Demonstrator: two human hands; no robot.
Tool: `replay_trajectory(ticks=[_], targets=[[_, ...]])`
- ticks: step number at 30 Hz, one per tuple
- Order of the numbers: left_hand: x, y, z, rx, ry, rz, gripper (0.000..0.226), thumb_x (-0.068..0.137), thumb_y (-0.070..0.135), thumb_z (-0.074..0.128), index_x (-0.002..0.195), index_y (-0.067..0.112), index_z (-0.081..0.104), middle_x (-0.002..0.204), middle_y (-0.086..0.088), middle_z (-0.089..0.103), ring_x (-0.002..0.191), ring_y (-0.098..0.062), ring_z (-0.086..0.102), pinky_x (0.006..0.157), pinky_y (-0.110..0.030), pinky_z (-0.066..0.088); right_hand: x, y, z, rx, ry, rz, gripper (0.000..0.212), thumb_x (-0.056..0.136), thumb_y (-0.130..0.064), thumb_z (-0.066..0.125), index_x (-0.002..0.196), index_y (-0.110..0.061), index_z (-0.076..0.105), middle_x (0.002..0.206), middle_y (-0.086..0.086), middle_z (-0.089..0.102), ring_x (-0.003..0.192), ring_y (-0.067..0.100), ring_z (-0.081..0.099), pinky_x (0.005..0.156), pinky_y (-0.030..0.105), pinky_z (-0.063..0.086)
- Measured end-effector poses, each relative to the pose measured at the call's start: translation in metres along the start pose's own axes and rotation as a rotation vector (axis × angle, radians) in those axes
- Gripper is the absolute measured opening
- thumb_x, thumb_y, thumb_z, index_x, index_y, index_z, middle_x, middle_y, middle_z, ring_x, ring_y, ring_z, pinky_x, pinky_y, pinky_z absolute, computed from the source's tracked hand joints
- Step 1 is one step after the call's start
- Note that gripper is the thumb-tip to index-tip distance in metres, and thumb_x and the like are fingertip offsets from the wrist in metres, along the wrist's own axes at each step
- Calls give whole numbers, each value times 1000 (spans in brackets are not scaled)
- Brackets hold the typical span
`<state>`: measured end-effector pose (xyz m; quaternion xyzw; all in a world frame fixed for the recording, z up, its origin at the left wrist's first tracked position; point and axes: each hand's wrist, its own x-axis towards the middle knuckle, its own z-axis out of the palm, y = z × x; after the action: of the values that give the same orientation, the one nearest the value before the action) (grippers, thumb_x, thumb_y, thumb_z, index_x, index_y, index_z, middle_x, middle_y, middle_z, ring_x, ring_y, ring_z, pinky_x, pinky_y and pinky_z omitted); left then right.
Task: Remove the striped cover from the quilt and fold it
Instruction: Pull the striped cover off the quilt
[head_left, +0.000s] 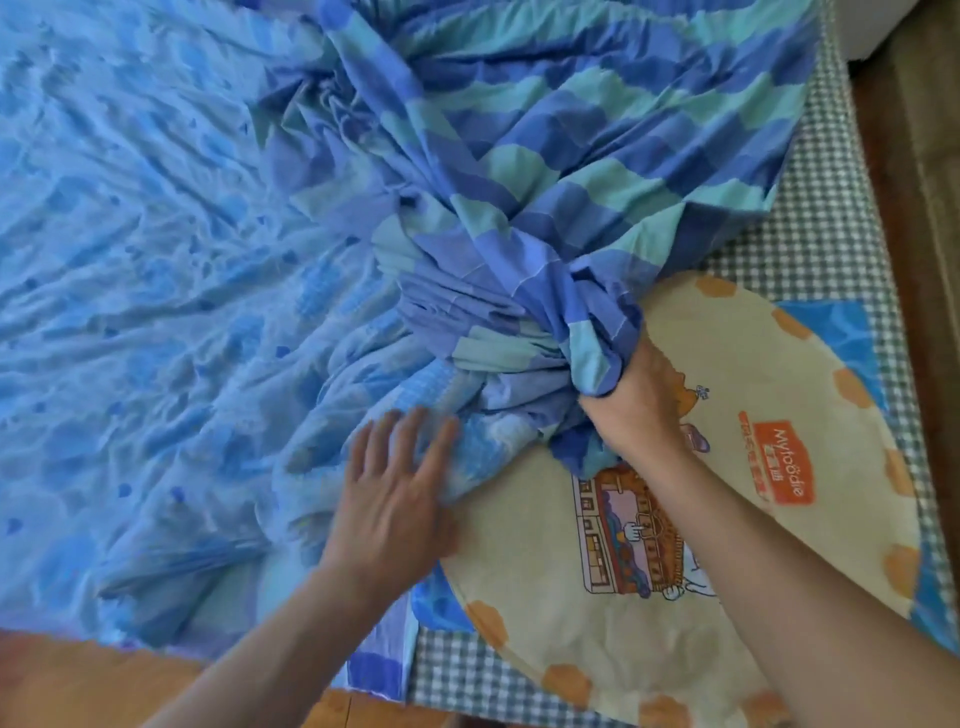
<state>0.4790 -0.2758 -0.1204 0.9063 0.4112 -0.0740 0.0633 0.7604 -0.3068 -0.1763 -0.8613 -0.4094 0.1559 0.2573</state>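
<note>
We are in the middle of stripping the cover, by our reading: the striped cover (597, 156) is bunched into a thick twist running from the bed's far right corner down toward its near right edge, where our right hand (631, 410) is clenched around the gathered end of it. Our left hand (395, 499) lies flat with fingers spread, pressing down on the light blue quilt (130, 260), which spreads rumpled over the left and middle of the bed as far as its near edge. Beneath our right forearm lies a yellow cartoon-print mat (727, 353) on the checked bed sheet (831, 234). Next, we judge, the right hand must draw the bundle away to the right while the left keeps the quilt pinned, so the two cloths part. Folding has not begun.
</note>
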Motion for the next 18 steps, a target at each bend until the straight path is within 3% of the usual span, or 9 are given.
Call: replay_trajectory(ticks=[2,5,8,10,11,13,15,18], targets=[[6,32,24,14,66,144,74,76,23,61,147,20,43,143,-16,45,130,-43,42,109,-56,33,-3,-5,0,-15,-107,-23,82,65,-33,73,136,-2,46,120,13,56,114,34,53,99,44,43],[29,40,42,131,-75,146,77,83,17,57,154,21,27,141,-20,45,121,-39,47,101,-50,39,-14,-11,10,-119,-175,-19,96,58,-64,71,132,-9,47,121,10,56,116,31,52,100,45,43],[46,21,38,122,-206,75,110,54,19,82,149,18,27,119,-10,55,108,-31,56,89,-40,45,-31,-17,30,-299,-214,52,127,50,-89,58,145,-8,32,138,13,46,135,35,37,113,49,31],[46,14,21,37,-208,105,98,46,21,82,136,16,43,97,-1,61,91,-28,62,76,-40,48,-40,-28,43,-284,-191,118,129,51,-85,63,146,-5,28,142,16,42,138,38,32,114,55,27],[43,12,11,2,-205,125,87,48,23,81,128,17,49,90,1,62,85,-28,63,71,-40,48,-42,-35,47,-259,-142,138,119,55,-76,68,142,-2,35,135,17,47,133,40,37,110,57,30],[30,10,-11,-42,-183,159,72,49,26,79,118,22,56,84,4,64,79,-26,64,67,-38,47,-40,-44,49,-215,-2,116,76,66,-46,75,121,1,53,112,20,59,111,43,52,95,54,42],[9,7,-32,-111,-119,236,65,52,25,77,115,26,60,82,6,64,76,-24,63,67,-39,47,-34,-45,36,-192,5,77,35,74,-21,72,100,-1,61,94,20,64,92,43,59,78,46,48],[-15,-3,-76,-331,-47,327,64,57,11,69,118,29,60,89,11,66,79,-20,63,71,-35,50,-15,-29,-4,-246,2,-68,13,83,-12,59,93,-4,58,87,18,61,82,38,58,62,37,41]])
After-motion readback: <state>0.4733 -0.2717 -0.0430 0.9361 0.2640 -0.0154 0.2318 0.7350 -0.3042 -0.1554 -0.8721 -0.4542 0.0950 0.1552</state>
